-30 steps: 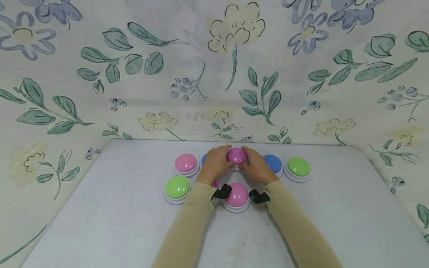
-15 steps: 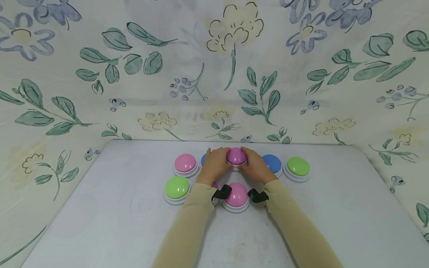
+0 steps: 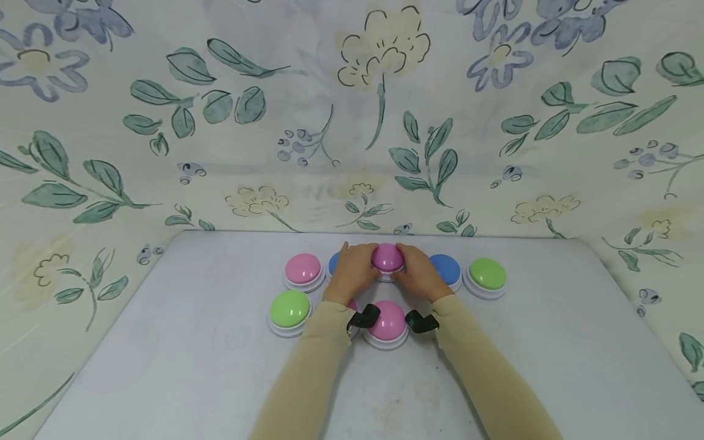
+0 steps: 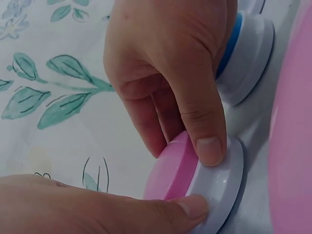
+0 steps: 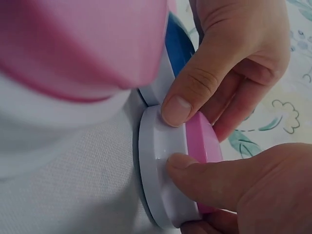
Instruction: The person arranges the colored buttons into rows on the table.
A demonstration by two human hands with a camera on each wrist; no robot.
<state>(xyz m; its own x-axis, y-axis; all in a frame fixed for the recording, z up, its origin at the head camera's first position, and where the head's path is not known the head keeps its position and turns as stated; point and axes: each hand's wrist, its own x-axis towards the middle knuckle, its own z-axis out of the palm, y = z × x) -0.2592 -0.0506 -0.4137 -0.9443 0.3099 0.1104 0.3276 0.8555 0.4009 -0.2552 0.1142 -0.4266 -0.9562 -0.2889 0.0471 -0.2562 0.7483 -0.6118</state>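
Note:
A magenta push button with a domed top and white base stands at the middle of the back row. My left hand grips it from the left and my right hand from the right. Both thumbs press on the near side of its white base, clearest in the left wrist view, where the pink dome shows between the hands. The other fingers curl behind it, partly hidden. In the right wrist view the white base appears to sit on the table. Directly nearer stands another pink button, between my wrists.
A pink button, a green button and a partly covered blue button stand left. Another pink one is mostly hidden by my left wrist. A blue button and green button stand right. Flowered cloth rises behind the white table.
Fingers of my left hand have drawn back slightly from the far side of the magenta button, with one fingertip now showing at the hand's left. The buttons keep their arrangement.

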